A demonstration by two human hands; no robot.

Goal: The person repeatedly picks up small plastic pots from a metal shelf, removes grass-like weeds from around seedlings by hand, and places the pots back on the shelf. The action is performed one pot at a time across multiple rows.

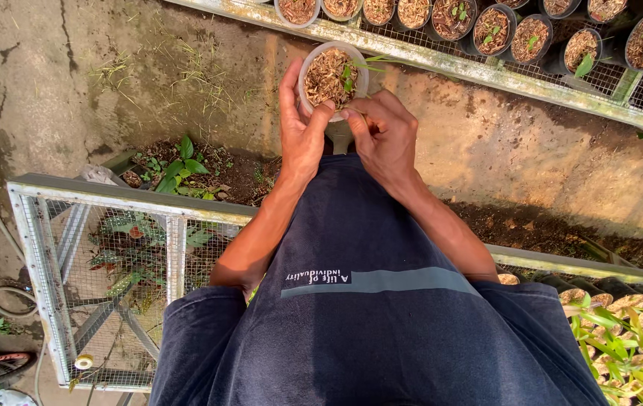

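Note:
I hold a small clear plastic pot (332, 74) filled with brown bark chips and a tiny green seedling, up in front of my dark shirt. My left hand (300, 128) grips the pot's left side, fingers raised along the rim. My right hand (383, 134) holds the pot's lower right side, thumb and fingers pressed at the rim near the seedling. Both hands touch the pot, which is upright.
A wire-mesh bench (487, 71) beyond carries a row of black pots (530, 39) with bark and seedlings. A second mesh bench frame (96, 188) lies below left, with green plants (630, 338) at lower right. Concrete floor and soil between; a hose (6, 297) at left.

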